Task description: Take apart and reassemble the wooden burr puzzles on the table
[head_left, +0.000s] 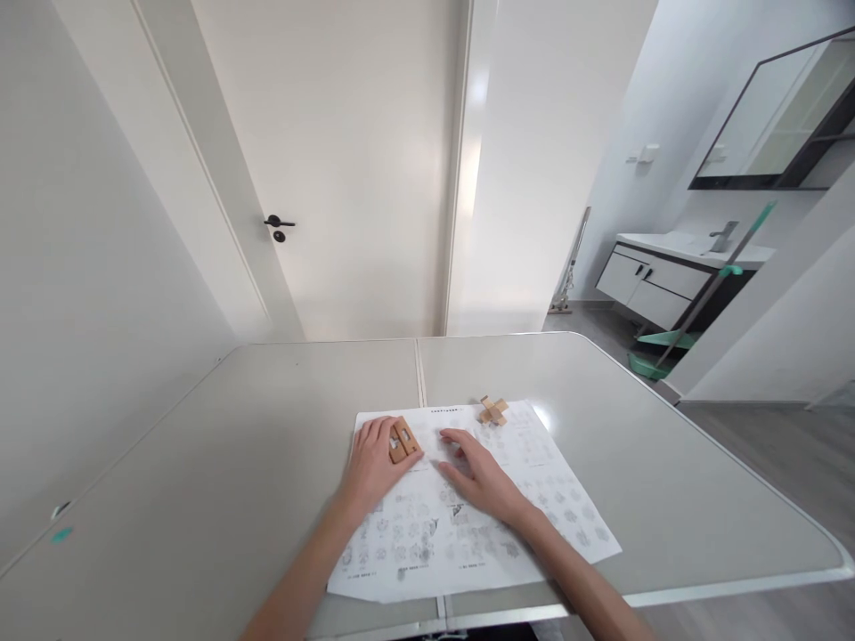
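My left hand (375,457) is closed around a flat, brown wooden puzzle piece (404,439) with cut-out slots, its thumb along the near edge and its fingers over the far side. Just to the right, my right hand (478,474) hovers low over the printed sheet (427,572), thumb and fingers apart with nothing between them. A cross-shaped wooden interlocking puzzle (492,410) rests at the sheet's far right edge, beyond the right hand and touched by neither hand. The sheet carries rows of small diagrams, partly hidden under both hands and forearms.
A light grey table (254,463) with a centre seam and metal rim holds the sheet. Behind it stands a white door (347,160) with a black handle. To the right are a washbasin cabinet (658,283) and a green dustpan (647,365) on the floor.
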`<control>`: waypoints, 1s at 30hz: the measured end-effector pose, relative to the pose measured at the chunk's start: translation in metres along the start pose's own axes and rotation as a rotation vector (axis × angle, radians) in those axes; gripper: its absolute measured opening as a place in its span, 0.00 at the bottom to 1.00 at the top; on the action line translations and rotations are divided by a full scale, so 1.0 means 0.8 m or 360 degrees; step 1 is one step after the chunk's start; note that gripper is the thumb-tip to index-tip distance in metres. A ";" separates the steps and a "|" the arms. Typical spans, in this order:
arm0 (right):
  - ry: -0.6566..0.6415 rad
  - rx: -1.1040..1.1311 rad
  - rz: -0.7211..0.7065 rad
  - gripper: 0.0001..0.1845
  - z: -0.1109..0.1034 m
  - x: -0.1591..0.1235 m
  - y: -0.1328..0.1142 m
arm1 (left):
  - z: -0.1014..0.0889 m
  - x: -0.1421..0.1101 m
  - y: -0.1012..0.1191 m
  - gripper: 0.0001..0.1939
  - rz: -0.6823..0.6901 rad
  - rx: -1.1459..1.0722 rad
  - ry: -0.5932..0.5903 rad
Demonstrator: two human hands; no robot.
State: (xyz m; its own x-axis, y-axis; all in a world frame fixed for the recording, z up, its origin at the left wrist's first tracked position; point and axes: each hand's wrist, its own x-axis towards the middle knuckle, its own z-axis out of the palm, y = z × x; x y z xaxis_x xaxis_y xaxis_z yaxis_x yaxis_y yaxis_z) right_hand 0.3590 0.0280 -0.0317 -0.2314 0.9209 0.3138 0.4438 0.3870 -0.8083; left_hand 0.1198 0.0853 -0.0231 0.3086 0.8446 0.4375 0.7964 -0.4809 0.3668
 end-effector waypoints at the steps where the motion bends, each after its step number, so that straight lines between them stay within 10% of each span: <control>1: -0.0002 -0.0008 0.0000 0.24 0.000 0.000 0.001 | 0.000 0.002 -0.006 0.29 -0.0036 0.0046 0.0032; 19: 0.0015 -0.0025 -0.0032 0.21 -0.001 0.001 0.000 | -0.004 -0.002 -0.013 0.31 0.0080 0.0066 0.0093; 30: 0.0545 0.0220 0.0329 0.30 -0.001 0.007 0.013 | -0.018 -0.010 0.028 0.16 0.0350 -0.0221 -0.0196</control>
State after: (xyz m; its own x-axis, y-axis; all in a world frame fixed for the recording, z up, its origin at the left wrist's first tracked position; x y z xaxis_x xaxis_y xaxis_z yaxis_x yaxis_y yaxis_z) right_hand 0.3632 0.0375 -0.0376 0.1616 0.9501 0.2667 0.3249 0.2040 -0.9235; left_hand 0.1274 0.0643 -0.0068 0.5337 0.7346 0.4189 0.6271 -0.6761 0.3868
